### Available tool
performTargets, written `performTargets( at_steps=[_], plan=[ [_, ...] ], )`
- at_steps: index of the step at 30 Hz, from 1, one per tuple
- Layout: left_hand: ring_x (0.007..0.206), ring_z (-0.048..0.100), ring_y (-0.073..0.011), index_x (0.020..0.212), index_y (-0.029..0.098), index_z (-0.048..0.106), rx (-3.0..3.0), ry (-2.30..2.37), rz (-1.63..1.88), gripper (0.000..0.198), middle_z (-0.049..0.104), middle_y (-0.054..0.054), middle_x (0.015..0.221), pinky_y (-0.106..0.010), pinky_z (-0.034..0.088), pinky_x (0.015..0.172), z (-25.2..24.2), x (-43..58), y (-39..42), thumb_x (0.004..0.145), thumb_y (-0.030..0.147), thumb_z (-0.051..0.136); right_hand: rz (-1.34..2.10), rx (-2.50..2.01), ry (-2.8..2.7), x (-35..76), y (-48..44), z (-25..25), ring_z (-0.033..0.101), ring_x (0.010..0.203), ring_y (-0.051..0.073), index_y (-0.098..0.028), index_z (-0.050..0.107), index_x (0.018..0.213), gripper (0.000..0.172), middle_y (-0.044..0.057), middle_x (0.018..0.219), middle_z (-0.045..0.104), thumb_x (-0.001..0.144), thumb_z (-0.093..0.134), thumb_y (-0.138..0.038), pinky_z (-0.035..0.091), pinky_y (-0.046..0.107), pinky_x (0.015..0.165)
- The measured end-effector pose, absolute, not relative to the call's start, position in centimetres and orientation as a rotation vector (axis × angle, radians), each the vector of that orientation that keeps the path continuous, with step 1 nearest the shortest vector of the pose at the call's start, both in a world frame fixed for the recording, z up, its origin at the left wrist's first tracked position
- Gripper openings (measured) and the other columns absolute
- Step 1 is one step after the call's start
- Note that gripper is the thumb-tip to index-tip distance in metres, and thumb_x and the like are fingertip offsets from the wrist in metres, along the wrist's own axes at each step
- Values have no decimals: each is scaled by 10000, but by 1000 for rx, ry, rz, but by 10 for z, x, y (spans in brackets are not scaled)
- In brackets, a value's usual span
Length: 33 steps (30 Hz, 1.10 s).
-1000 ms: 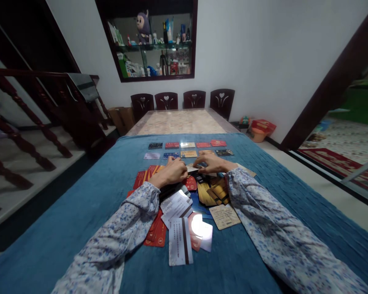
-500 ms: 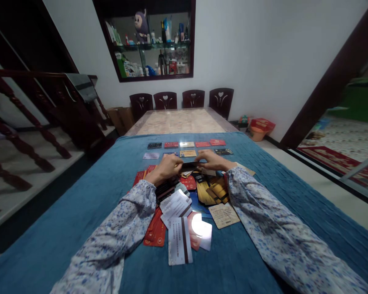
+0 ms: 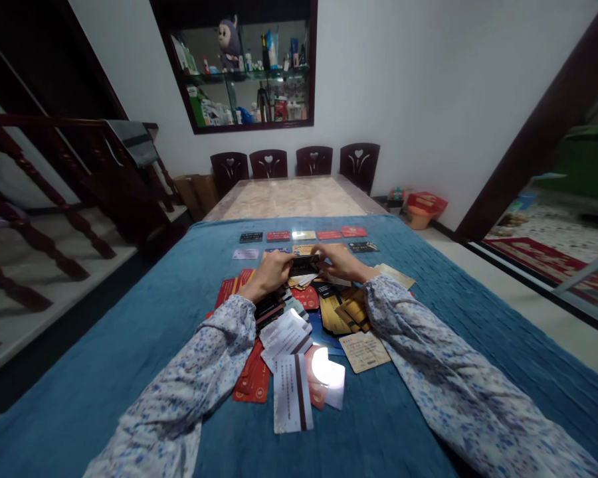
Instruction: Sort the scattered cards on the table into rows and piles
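Observation:
Between my two hands a black card [image 3: 303, 266] is held up, its face tilted toward me. My left hand [image 3: 275, 269] pinches its left end, and my right hand [image 3: 341, 260] grips its right end. Below them lies a loose heap of cards: red cards [image 3: 253, 378] at the left, white cards with a dark stripe [image 3: 292, 393] in front, gold cards [image 3: 336, 312] at the right and a beige card [image 3: 365, 352] beside them. Beyond the hands, cards lie in two rows, among them a black card [image 3: 251, 237], a red card [image 3: 353, 232] and a pale card [image 3: 245, 254].
A blue cloth [image 3: 179, 332] covers the near part of the table, and the bare marbled tabletop [image 3: 294, 196] shows beyond it. Several dark chairs [image 3: 315, 161] stand at the far end. A wooden railing [image 3: 40, 199] runs along the left.
The black card between my hands has tipped up, so more of its face shows. Both hands have shifted only slightly. The heap and the rows look the same.

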<state>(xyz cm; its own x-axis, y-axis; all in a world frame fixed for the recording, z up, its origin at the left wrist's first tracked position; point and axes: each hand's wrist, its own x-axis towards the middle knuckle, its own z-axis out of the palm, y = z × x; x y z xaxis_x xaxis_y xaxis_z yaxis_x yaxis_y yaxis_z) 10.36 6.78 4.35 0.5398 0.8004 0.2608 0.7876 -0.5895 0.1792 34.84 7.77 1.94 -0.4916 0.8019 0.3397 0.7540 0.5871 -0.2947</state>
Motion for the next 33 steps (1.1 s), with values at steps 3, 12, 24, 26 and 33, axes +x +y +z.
performTargets(
  at_steps=[3,12,24,26,33],
  plan=[
    [1105,686,-281,1355,184,658,2705,1463,499,438,763,-119,1170,-412,507,991,43,104,65,939,124,534,150,-1296,-2345,344,73,21,667,860,215,-197,597,1254,388,63,941,773,870,587,-147,416,269,761],
    [1061,689,-296,1287,154,570,2677,1569,406,376,745,-121,1077,-408,475,965,40,108,61,913,122,555,146,-1432,-2323,337,68,24,672,856,209,-214,601,1245,376,66,977,776,879,584,-128,396,256,727],
    [1161,604,-346,1291,150,556,2668,1530,420,457,693,-165,1202,-481,445,1000,36,107,61,835,119,552,103,-1369,-2361,339,74,18,654,1041,275,-152,602,1280,512,134,1144,735,778,703,-174,453,323,850],
    [1180,596,-352,1292,145,565,2663,1514,437,466,687,-171,1220,-491,439,1013,35,107,62,827,114,553,91,-1356,-2370,340,75,17,646,1048,281,-150,605,1276,506,139,1153,727,780,703,-187,460,337,864],
    [1234,577,-348,1266,151,603,2650,1478,473,455,675,-160,1272,-489,416,1059,34,106,64,816,106,562,35,-1365,-2413,341,77,18,610,1098,311,-126,603,1307,552,167,1205,687,782,731,-239,461,389,916]
  ],
)
